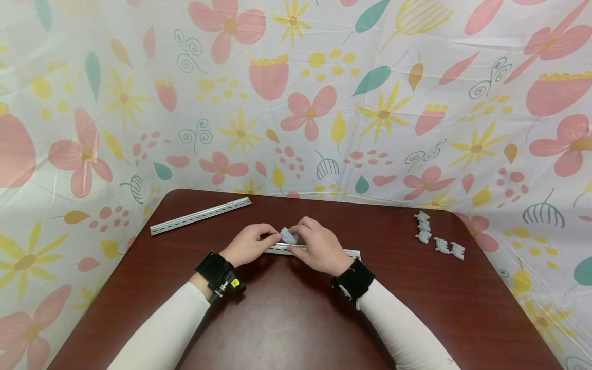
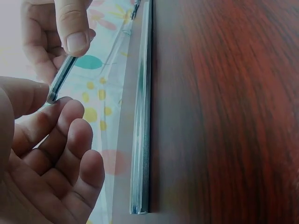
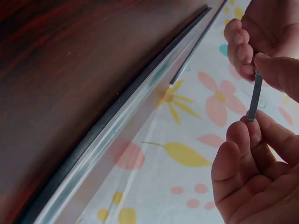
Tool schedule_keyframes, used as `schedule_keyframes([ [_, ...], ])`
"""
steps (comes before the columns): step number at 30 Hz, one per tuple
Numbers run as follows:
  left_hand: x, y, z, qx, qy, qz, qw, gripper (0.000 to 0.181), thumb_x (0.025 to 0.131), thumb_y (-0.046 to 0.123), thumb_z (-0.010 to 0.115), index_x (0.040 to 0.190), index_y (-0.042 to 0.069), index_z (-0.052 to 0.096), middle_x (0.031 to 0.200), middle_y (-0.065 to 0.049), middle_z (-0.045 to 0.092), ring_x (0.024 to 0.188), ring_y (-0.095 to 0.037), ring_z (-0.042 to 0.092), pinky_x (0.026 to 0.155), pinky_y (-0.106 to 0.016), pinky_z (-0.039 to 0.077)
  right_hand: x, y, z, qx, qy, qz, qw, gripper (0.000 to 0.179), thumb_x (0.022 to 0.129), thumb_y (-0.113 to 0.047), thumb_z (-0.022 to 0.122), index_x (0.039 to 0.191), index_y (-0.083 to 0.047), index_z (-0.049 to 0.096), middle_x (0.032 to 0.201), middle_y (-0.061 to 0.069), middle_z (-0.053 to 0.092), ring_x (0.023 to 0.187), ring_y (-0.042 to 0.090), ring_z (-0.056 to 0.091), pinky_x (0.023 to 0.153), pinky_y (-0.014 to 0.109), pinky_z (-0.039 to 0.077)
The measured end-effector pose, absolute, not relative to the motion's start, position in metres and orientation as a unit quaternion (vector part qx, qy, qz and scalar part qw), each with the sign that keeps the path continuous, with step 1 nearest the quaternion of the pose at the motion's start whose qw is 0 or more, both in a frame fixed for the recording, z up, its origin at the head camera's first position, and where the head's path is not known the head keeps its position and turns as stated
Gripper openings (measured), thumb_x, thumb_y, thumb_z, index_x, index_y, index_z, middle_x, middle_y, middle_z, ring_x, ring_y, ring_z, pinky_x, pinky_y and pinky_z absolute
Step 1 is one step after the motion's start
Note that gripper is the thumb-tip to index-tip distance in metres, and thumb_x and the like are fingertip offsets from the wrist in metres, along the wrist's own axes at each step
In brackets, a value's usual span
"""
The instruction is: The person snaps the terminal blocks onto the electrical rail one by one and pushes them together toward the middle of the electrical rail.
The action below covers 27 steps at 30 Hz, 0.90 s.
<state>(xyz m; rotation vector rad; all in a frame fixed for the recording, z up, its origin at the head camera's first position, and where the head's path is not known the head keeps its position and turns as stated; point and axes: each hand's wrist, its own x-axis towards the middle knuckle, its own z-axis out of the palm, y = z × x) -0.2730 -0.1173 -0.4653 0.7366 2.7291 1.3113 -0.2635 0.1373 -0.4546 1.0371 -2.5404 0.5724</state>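
A small, thin grey terminal block (image 1: pixel 289 236) is held up between both hands, close over a slotted metal DIN rail (image 1: pixel 352 254). At its left end, my left hand (image 1: pixel 252 243) pinches it between thumb and fingertip; the left wrist view shows the block (image 2: pixel 64 77) edge-on there. My right hand (image 1: pixel 320 247) grips the other end, thumb on one edge and fingertips on the opposite one, as the right wrist view shows on the block (image 3: pixel 255 98). The rail lies crosswise on the table, its middle partly covered by the right hand.
A second slotted DIN rail (image 1: pixel 201 216) lies slanted at the back left of the brown table (image 1: pixel 282 318). Several more grey terminal blocks (image 1: pixel 441 245) lie at the right, some close together. A flower-print curtain (image 1: pixel 296 103) hangs behind and beside the table.
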Motion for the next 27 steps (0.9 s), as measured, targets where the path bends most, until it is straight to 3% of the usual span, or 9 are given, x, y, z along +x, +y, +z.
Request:
schedule_keyframes([
  [13, -0.2724, -0.1189, -0.4618, 0.246, 0.871, 0.426, 0.008, 0.018, 0.113, 0.026, 0.070, 0.111, 0.014, 0.083, 0.099, 0.006, 0.071, 0.086, -0.015, 0.060, 0.080, -0.035, 0.050, -0.2625, 0.1355, -0.4553, 0.366, -0.889, 0.220, 0.165, 0.037, 0.094, -0.023, 0.093, 0.123, -0.010, 0.073, 0.114, 0.000, 0.063, 0.097, 0.014, 0.066, 0.080, 0.030, 0.059],
  [19, -0.2723, -0.1194, -0.4613, 0.256, 0.869, 0.424, 0.009, 0.016, 0.113, 0.024, 0.069, 0.109, 0.014, 0.082, 0.094, 0.006, 0.068, 0.081, -0.014, 0.058, 0.076, -0.034, 0.048, -0.2621, 0.1367, -0.4533, 0.348, -0.883, 0.288, 0.124, 0.029, 0.099, -0.024, 0.089, 0.120, -0.013, 0.073, 0.106, -0.002, 0.062, 0.093, 0.015, 0.065, 0.081, 0.032, 0.057],
  [27, -0.2706, -0.1185, -0.4616, 0.279, 0.860, 0.426, 0.029, 0.014, 0.114, 0.025, 0.067, 0.108, 0.019, 0.078, 0.092, 0.002, 0.067, 0.072, -0.013, 0.053, 0.072, -0.033, 0.046, -0.2604, 0.1388, -0.4495, 0.318, -0.881, 0.341, 0.078, 0.014, 0.107, -0.030, 0.080, 0.114, -0.018, 0.076, 0.097, -0.009, 0.065, 0.078, 0.009, 0.060, 0.070, 0.030, 0.052],
])
